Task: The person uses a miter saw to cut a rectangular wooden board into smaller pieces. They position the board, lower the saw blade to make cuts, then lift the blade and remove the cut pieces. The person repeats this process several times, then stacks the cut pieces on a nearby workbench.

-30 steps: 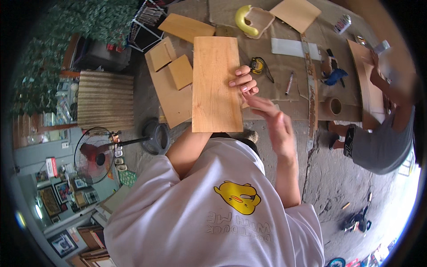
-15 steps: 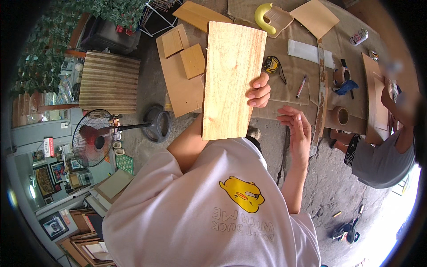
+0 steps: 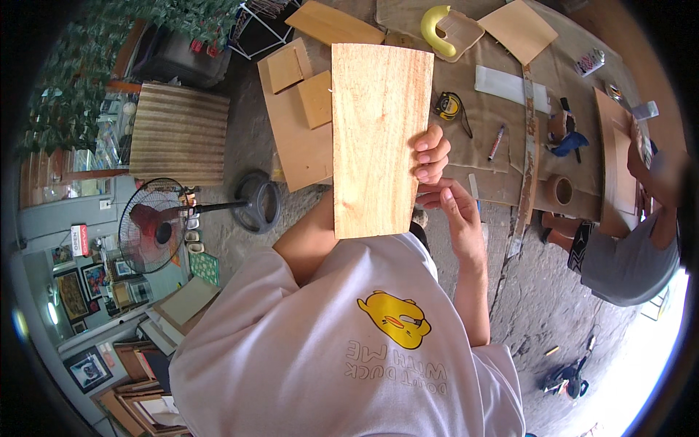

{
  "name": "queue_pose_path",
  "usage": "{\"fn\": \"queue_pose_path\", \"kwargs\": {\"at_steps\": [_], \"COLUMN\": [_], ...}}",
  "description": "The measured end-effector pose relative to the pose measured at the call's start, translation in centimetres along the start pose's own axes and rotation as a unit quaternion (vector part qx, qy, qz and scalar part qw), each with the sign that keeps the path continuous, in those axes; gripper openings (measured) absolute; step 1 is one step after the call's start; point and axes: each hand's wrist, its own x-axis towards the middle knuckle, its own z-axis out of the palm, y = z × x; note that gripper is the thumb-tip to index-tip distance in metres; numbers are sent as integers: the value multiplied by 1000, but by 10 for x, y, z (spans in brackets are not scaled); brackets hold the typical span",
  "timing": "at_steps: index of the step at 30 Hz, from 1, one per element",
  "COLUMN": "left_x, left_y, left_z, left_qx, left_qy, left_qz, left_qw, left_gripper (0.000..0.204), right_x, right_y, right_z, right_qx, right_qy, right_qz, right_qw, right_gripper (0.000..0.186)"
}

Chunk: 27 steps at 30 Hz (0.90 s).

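A pale wooden board [image 3: 382,138] is held up in front of my chest, its broad grained face showing. My left hand [image 3: 433,154] grips it from behind, with the fingertips curled around its right edge; the palm is hidden behind the wood. Just below those fingers is my right hand [image 3: 460,218], loosely open, its fingers pointing toward the board's lower right edge. Whether they touch the wood I cannot tell. Nothing shows in the right hand.
On the covered table lie a tape measure [image 3: 449,106], a marker [image 3: 496,142], a yellow curved object [image 3: 437,30], a long metal strip [image 3: 529,146] and a tape roll [image 3: 558,191]. Smaller wood pieces [image 3: 315,100] rest at left. A fan [image 3: 156,227] stands left; another person [image 3: 630,262] works at right.
My right hand has moved left, close to the board's edge and my left fingers. The board has shifted slightly down and tilted a little in my left hand.
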Motion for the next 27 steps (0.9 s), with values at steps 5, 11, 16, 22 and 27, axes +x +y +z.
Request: {"fn": "queue_pose_path", "kwargs": {"at_steps": [5,11,16,22,27], "left_x": [-3,-7,-5,-9,-21], "left_y": [-3,-1,-1,3,14], "left_z": [-1,8,-5,-22,-13], "left_qx": [-25,-22,-34,7,18], "left_qy": [-15,-9,-31,-61,-23], "left_qz": [6,17,23,45,38], "left_qw": [1000,1000,999,997,999], "left_gripper": [44,44,45,47,52], "right_x": [1,0,2,8,16], "right_y": [7,0,1,7,9], "right_z": [-1,6,15,34,35], "right_qx": [6,60,73,47,15], "right_qy": [-22,-79,-121,-110,-112], "right_qz": [3,0,36,54,53], "right_qw": [1000,995,989,991,992], "right_gripper": [40,48,49,53,47]}}
